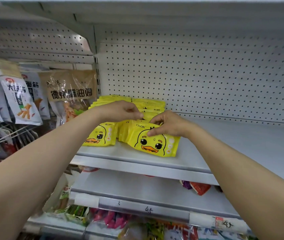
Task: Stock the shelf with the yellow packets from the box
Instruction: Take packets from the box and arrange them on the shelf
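Yellow packets (130,108) lie in rows at the left end of the grey shelf (233,146), tops toward the pegboard. The front packet of the right row (152,142), long axis across the shelf, leans directly beneath the right hand (165,124), which pinches its top edge between thumb and curled fingers. The left hand (125,110), just beside and slightly farther back, has its fingers curled on the packet tops behind. The left row's front packet (99,135) stands untouched; the box is out of view.
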`<state>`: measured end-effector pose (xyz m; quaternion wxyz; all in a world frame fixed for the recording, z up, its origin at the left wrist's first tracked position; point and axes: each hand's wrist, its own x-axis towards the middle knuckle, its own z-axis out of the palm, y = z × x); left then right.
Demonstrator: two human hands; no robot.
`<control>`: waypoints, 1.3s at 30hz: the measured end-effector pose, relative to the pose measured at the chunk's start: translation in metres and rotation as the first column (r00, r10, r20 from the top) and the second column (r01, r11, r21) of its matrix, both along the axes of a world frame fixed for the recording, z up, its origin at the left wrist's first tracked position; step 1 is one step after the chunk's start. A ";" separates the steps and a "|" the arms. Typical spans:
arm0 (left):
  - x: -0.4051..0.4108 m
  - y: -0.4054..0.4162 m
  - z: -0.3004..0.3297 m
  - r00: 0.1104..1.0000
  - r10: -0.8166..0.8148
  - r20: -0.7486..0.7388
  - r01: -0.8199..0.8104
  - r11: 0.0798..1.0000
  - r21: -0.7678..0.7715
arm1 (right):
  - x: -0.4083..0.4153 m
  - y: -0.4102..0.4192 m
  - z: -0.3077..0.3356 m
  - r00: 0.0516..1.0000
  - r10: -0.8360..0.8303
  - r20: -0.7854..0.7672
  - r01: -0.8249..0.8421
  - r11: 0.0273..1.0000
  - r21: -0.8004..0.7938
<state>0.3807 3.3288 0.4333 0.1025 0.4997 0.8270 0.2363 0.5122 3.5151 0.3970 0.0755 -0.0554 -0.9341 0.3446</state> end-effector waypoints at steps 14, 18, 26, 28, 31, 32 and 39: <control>-0.012 -0.003 -0.035 0.939 0.106 -0.328 -0.165 0.974 -0.156 | -0.015 -0.017 -0.016 0.993 -0.025 -0.117 0.073 0.903 0.423; -0.014 -0.003 -0.041 0.905 0.137 -0.403 -0.202 0.972 -0.123 | -0.008 -0.013 -0.021 0.996 -0.035 -0.079 0.071 0.854 0.516; 0.018 -0.006 -0.050 0.822 0.294 -0.488 -0.348 0.937 -0.021 | 0.001 -0.024 -0.028 0.987 -0.057 -0.152 0.145 0.729 0.669; 0.030 -0.006 -0.055 0.791 0.349 -0.502 -0.396 0.918 0.014 | 0.006 -0.030 -0.029 0.984 -0.074 -0.160 0.165 0.700 0.695; 0.054 -0.010 -0.062 0.759 0.432 -0.487 -0.462 0.885 0.064 | 0.020 -0.038 -0.026 0.981 -0.104 -0.165 0.191 0.681 0.707; 0.063 -0.013 -0.064 0.755 0.457 -0.469 -0.476 0.875 0.088 | 0.026 -0.041 -0.024 0.981 -0.107 -0.164 0.192 0.688 0.700; 0.126 -0.078 -0.063 0.725 0.577 -0.376 -0.547 0.814 0.194 | 0.060 -0.077 -0.007 0.984 -0.022 -0.177 0.136 0.736 0.663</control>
